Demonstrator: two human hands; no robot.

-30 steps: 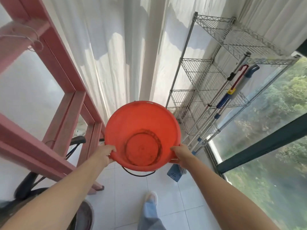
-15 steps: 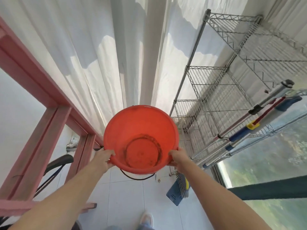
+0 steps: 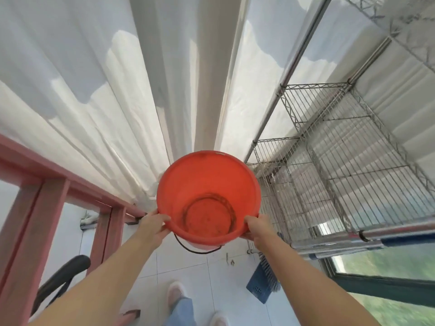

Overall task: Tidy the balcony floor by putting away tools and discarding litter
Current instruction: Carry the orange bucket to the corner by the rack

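The person has carried the orange bucket [image 3: 208, 182] closer to the wire rack [image 3: 329, 161] than it was a moment ago. The rack looks much bigger now, so I think the bucket is about to go on one of its shelves (which one, I cannot tell). The left hand [image 3: 153, 225] curls round the rim on the side far from the rack. The right hand [image 3: 255, 228] curls round the rim on the side next to the rack. The bucket is up in the air, just beside the rack, and nothing is in it. It is round, smooth plastic with a dirty dark ring on its bottom, and a thin black handle [image 3: 195, 249] hangs under it. The rack is made of thin, shiny metal bars. Beside the rack hangs a soft white curtain [image 3: 117, 90] with long folds.
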